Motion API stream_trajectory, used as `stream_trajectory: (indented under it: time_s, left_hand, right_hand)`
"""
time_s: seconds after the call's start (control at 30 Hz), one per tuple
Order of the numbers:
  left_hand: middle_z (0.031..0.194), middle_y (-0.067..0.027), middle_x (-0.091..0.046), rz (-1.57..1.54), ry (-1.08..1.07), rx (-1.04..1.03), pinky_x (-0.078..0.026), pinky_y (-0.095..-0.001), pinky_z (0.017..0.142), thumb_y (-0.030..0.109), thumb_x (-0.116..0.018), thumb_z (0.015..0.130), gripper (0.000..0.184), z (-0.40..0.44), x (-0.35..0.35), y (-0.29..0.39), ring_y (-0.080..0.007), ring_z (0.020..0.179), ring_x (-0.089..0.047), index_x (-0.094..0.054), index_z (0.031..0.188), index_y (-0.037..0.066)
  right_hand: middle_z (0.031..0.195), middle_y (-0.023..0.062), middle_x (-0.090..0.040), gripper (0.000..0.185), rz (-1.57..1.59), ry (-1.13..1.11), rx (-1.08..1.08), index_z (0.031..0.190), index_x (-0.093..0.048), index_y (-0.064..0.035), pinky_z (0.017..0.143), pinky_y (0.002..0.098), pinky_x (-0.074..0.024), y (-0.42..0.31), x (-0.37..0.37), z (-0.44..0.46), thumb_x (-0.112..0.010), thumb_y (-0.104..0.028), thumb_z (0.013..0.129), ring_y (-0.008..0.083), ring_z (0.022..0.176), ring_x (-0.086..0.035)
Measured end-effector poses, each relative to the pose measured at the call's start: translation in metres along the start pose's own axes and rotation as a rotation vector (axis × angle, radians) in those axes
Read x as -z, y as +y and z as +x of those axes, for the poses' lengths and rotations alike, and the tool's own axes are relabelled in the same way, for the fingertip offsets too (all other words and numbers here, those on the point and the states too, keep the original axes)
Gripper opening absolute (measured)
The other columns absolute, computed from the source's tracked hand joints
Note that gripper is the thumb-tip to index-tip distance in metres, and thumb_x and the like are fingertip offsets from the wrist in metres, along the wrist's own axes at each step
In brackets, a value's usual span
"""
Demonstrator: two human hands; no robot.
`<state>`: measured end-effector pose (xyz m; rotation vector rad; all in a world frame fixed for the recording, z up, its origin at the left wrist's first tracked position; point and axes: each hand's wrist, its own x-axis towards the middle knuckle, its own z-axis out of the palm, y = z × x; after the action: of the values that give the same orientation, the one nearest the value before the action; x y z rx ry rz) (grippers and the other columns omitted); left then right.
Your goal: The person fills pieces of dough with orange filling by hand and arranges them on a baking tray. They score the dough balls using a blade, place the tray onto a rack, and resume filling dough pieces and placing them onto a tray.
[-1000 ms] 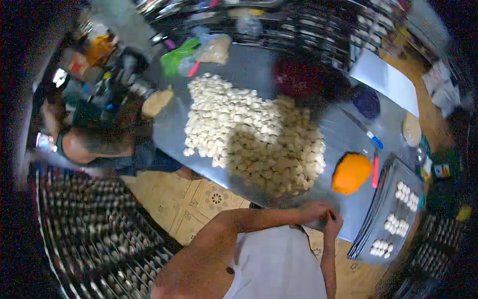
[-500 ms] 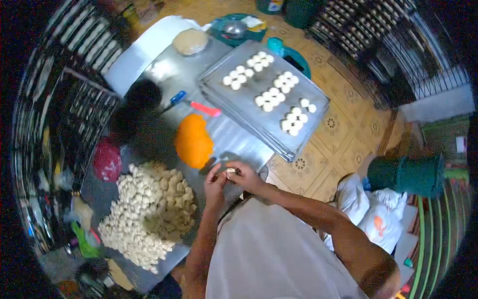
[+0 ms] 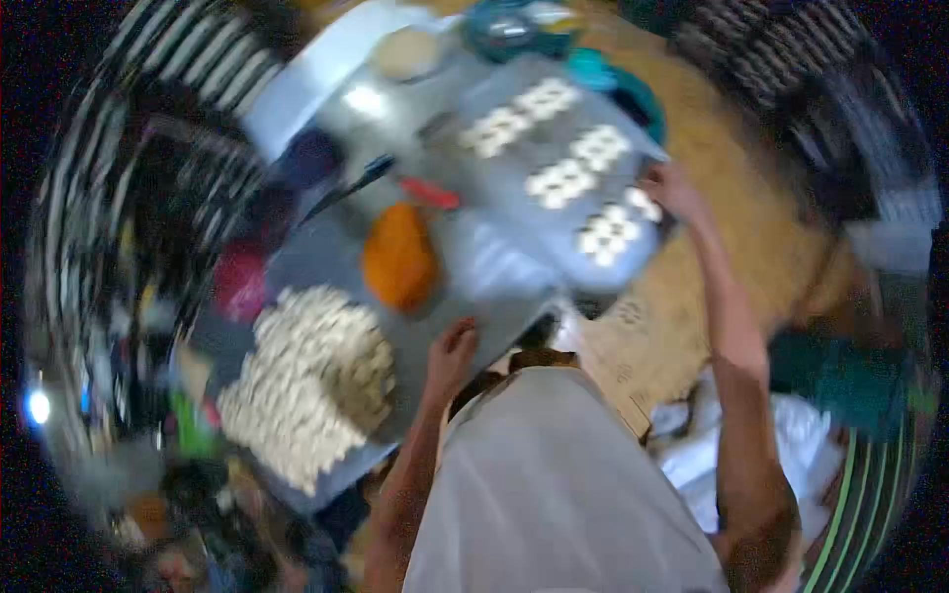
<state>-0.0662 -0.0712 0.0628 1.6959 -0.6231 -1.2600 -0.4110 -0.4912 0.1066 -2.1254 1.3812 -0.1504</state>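
My right hand (image 3: 669, 190) reaches to the right edge of a metal baking tray (image 3: 499, 188), its fingers drawn together right beside the end dough balls (image 3: 645, 205). Whatever those fingertips hold is hidden by the blur. Several clusters of white dough balls (image 3: 561, 184) sit on that tray. Over the table's near edge, my left hand (image 3: 454, 351) hovers with loosely curled, smeared fingers. To its left lies a big heap of cut dough pieces (image 3: 306, 385). An orange mound (image 3: 399, 259) rests on the table just beyond the left hand.
A red scraper-like tool (image 3: 430, 192) and a dark-handled tool (image 3: 371, 173) lie past the orange mound. A magenta bundle (image 3: 241, 282) sits at the left. Racks of trays (image 3: 203, 64) stand behind. White sacks (image 3: 791, 435) lie on the floor at right.
My hands have parted from around a small dough piece. The right hand has swung out to the tray's right side; the left stays by the table edge. The view has shifted and blurred.
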Motion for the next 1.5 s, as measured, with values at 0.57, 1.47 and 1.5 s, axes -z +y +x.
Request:
stream_trajectory:
  time_s: [0.57,1.47,1.5]
  left_hand:
    - [0.092,-0.0182,-0.059,0.864,0.352,-0.343,-0.049,-0.0468,0.075,0.008,-0.067,0.085,0.008,0.007,0.219,0.006,-0.0384,0.088,-0.059,-0.065,0.091,0.002]
    - [0.09,-0.0021,-0.07,-0.434,0.306,-0.003,-0.053,-0.0287,0.066,0.033,-0.072,0.094,0.036,-0.029,0.083,-0.068,-0.011,0.072,-0.061,-0.071,0.114,0.003]
    - [0.09,-0.0021,-0.07,-0.447,0.323,-0.009,-0.053,-0.0287,0.066,0.033,-0.072,0.094,0.036,-0.02,0.076,-0.07,-0.011,0.072,-0.061,-0.071,0.114,0.003]
  right_hand:
    - [0.094,0.0113,-0.071,0.022,0.353,-0.017,0.39,0.11,-0.07,0.0,0.071,0.0359,-0.0535,-0.261,-0.212,-0.123,-0.064,-0.016,0.097,0.0228,0.076,-0.066]
    - [0.086,0.0125,-0.067,0.028,0.513,-0.877,0.147,0.093,-0.072,0.0008,0.064,0.0379,-0.0466,-0.293,-0.307,-0.077,-0.068,-0.027,0.092,0.027,0.07,-0.059]
    - [0.085,0.0101,-0.066,0.026,0.57,-0.775,0.061,0.094,-0.072,0.0009,0.063,0.0352,-0.0463,-0.303,-0.296,-0.096,-0.067,-0.024,0.094,0.0238,0.069,-0.058]
